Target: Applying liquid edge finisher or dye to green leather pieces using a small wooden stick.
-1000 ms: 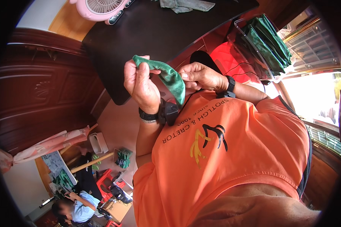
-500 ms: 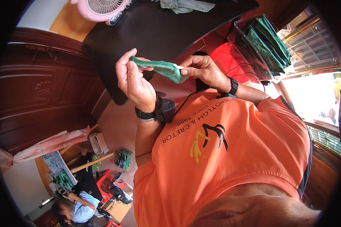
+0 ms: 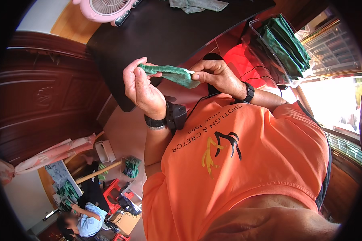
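- Apparently the green cloth piece (image 3: 171, 74) is held in the air, in front of the orange shirt (image 3: 245, 148), one end in each hand; this probably keeps it stretched out and easy to inspect.
- Left hand (image 3: 147, 94): pinching the piece's left end between thumb and fingers, palm turned upward. Likely serves as the anchor.
- Right hand (image 3: 218, 76): thumb and forefinger pressed together on the piece's right end, at a pale sliver (image 3: 190, 72). Cannot tell whether the sliver is lining, edge or a separate insert.
- Free flap of cloth droops below the right end, presumably because only the upper edge is gripped there.
- Dark table (image 3: 136, 52): lies beyond the hands; grey-green cloth (image 3: 199, 5) and pink fan (image 3: 110, 7) at its far side, perhaps set back to leave working room.
- Clear bin (image 3: 263, 45): right of the hands, holding folded green cloths (image 3: 285, 46) packed side by side, presumably to stay orderly within reach.
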